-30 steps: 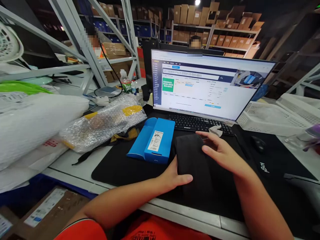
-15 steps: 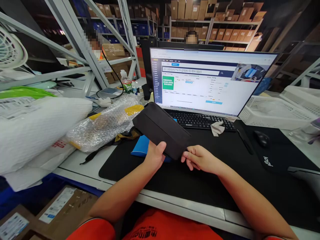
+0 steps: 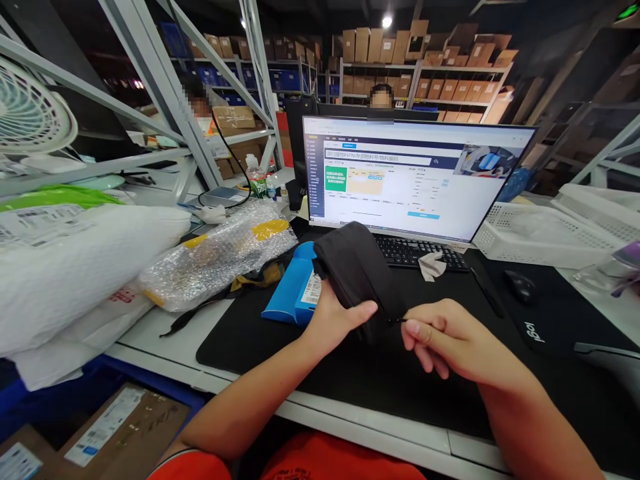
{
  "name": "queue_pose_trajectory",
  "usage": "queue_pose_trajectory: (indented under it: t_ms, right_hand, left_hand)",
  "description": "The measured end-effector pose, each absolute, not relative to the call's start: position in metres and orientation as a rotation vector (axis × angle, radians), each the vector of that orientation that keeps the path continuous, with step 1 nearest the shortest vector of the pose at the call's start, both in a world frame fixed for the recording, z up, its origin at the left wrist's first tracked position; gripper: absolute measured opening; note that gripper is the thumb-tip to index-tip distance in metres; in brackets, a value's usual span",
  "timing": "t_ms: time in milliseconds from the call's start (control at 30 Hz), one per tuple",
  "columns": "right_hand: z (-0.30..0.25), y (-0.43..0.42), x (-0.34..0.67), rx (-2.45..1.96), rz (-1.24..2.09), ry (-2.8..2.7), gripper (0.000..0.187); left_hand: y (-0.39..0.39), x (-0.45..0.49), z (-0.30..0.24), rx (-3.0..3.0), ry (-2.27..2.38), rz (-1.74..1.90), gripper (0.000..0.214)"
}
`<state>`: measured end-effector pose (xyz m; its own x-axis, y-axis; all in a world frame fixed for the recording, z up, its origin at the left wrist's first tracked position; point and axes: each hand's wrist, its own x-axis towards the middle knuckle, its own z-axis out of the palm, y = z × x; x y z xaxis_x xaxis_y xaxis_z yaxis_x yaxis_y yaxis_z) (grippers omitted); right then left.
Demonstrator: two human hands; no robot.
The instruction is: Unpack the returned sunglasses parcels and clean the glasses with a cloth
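Gripping black case (image 3: 353, 267) with left hand (image 3: 334, 317), pinching thin dark pull (image 3: 396, 321) at its end in fingers (image 3: 419, 329) of right hand (image 3: 450, 340), kinda blocking blue box (image 3: 286, 290) behind.

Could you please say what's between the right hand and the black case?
In the head view, a thin dark strip links the case and right hand.

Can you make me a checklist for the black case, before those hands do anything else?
1. Left hand holding the black case: ok, thumb on its near side.
2. Right hand pinching the thin black piece at the case's end: ok.
3. Case fully closed: cannot tell, its underside is hidden.
4. Blue box in full view: not ok, the case and left hand cover part.
5. Case clear of the keyboard: cannot tell, they overlap in this view.
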<state>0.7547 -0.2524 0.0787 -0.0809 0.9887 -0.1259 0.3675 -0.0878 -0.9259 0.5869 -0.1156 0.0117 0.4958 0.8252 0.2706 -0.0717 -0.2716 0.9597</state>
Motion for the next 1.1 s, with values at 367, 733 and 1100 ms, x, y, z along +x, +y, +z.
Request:
queue_pose_trajectory:
  t_ms: [367,733,1100]
  right_hand:
    - [0.084,-0.238,0.797,-1.596,0.824,-1.058,0.049]
    - [0.058,-0.232,0.786,-1.587,0.747,-1.508,0.027]
    - [0.036,-0.207,0.828,-2.106,0.493,-1.625,0.088]
  left_hand:
    - [-0.134,0.61,-0.02,2.395,0.126,0.548,0.109]
    - [-0.129,0.639,-0.021,0.993,0.688,0.639,0.061]
    - [-0.141,0.652,-0.04,0.788,0.396,0.541,0.077]
